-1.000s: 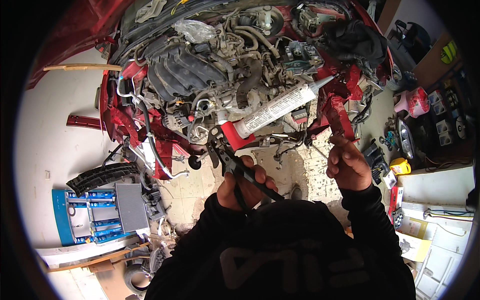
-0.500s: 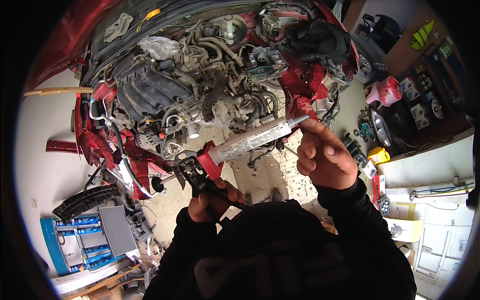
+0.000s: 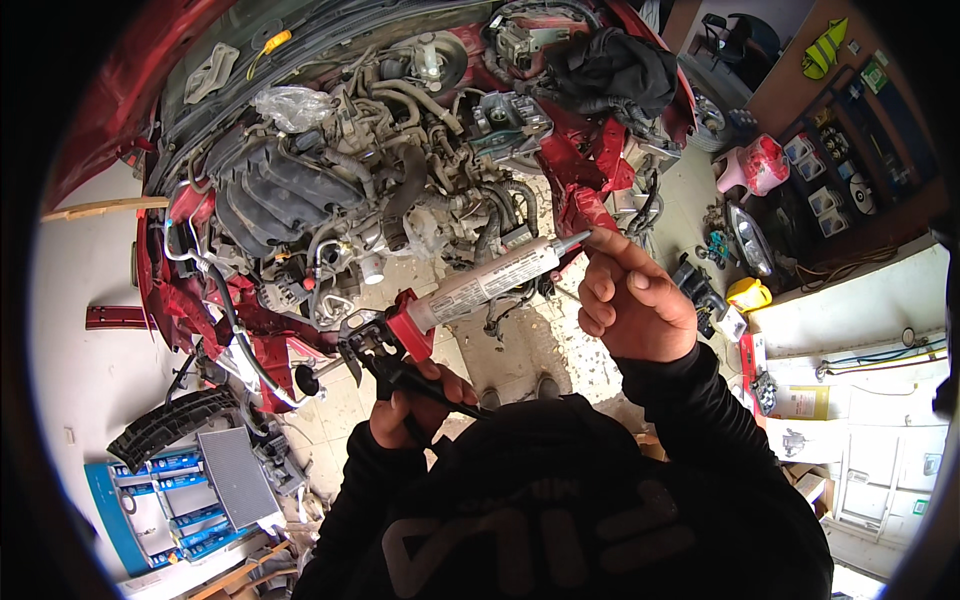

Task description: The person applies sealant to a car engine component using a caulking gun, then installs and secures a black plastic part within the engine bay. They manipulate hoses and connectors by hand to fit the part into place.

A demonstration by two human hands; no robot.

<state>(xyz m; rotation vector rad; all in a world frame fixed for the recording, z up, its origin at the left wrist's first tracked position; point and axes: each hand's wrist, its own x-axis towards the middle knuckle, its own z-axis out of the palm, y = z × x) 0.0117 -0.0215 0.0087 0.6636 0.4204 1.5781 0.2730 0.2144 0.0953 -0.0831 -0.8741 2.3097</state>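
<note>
A caulking gun (image 3: pixel 405 329) with a red front holder and a black frame slants across my front. In it sits a white sealant cartridge (image 3: pixel 487 283), its tapered nozzle (image 3: pixel 571 241) pointing up to the right. My left hand (image 3: pixel 418 408) is closed around the gun's black handle. Right by the nozzle is my right hand (image 3: pixel 645 308), holding nothing; its index finger stretches to the nozzle tip and seems to touch it, while the other fingers curl loosely. Beyond the gun lies an exposed car engine (image 3: pixel 290 190) with a dark ribbed cover.
Torn red body panels (image 3: pixel 590 160) flank the engine bay. A black cloth (image 3: pixel 620 70) lies at its far right. On the floor to the right are a headlight (image 3: pixel 748 240) and a yellow bottle (image 3: pixel 748 294). A radiator (image 3: pixel 238 476) leans near a blue-framed rack (image 3: pixel 105 510) at left.
The whole view has shifted slightly, so the engine and gun appear a little farther left. Both hands keep the same hold and pose around the caulking gun.
</note>
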